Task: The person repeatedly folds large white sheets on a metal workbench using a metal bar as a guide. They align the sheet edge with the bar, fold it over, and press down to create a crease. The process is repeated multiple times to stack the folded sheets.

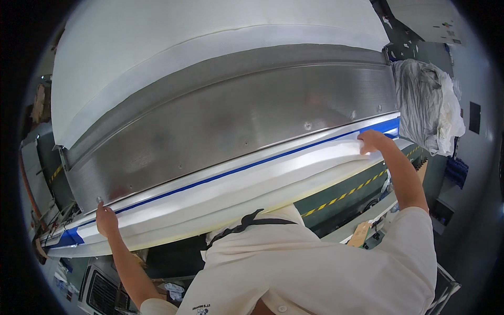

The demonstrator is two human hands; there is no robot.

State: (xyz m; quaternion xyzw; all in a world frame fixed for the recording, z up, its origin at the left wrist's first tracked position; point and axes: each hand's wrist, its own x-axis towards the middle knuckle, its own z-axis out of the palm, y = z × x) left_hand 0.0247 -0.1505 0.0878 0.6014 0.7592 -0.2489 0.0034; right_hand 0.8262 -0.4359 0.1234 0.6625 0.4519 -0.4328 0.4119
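Note:
A long band of white fabric (262,170) lies along the near edge of a wide metal plate (247,113). A narrow blue strip (226,173) runs between the two, widening to a blue patch at each end. At the left end my left hand (107,220) is closed at the fabric's upper edge, with one fingertip close to the plate's corner; its other fingers are partly hidden. Far to the right my right hand (374,142) pinches the same upper edge just below the blue strip. Both arms are spread wide.
A broad white sheet (220,23) covers the curved part behind the plate. Crumpled grey-white cloth (422,100) hangs at the right end. Below right are a rail (336,233), a piece of cardboard (360,234) and yellow-black floor tape (344,195). A grilled unit (102,291) stands lower left.

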